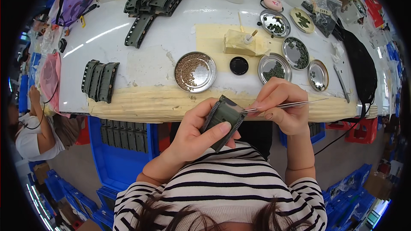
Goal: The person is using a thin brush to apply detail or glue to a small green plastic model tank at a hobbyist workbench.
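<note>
My left hand is wrapped round a dark green, curved plastic part with toothed long edges, tilted just off the table's front edge. Its thumb presses on the part's face. Between the fingers of my right hand is a pair of thin metal tweezers. The tips of the tweezers reach the upper right edge of the green part. Whether they pinch a small piece there is too small to tell.
Beyond my hands stand a round tin of brown bits, a black cap, a taped block and several tins of small green pieces. Similar green parts lie at left and in stacks. A blue crate sits below.
</note>
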Demonstrator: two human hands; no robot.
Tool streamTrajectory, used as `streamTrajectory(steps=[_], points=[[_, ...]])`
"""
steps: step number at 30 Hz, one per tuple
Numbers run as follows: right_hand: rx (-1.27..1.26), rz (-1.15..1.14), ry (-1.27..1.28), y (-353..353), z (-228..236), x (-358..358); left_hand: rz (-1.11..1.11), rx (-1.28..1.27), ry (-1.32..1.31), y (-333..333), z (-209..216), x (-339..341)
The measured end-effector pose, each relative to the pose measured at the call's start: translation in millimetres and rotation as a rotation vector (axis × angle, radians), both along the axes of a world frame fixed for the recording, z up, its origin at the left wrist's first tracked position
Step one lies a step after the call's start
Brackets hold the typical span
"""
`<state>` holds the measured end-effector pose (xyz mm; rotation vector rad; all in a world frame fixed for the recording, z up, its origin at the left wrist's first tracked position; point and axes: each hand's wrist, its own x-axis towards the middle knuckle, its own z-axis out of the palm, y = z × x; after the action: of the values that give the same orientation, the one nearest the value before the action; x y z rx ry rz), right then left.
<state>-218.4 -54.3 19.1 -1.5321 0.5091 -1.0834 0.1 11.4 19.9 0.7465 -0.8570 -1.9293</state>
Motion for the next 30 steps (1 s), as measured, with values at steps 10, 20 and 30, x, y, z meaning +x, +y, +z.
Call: streamTrajectory(steps=[10, 20, 30], points=[[-0.105, -0.120, 0.029, 12.2, -3.6, 9.0, 0.048, -0.065, -0.017, 2.3, -5.6, -1.2], [-0.088, -0.273, -0.024, 26.4, -15.7, 16.3, 0.092, -0.079, -0.061, 4.5, -7.8, -5.3], [-0.120, -0.258, -0.039, 22.9, -15.2, 16.1, 0.074, -0.082, -0.035, 3.4, -7.4, -3.1]])
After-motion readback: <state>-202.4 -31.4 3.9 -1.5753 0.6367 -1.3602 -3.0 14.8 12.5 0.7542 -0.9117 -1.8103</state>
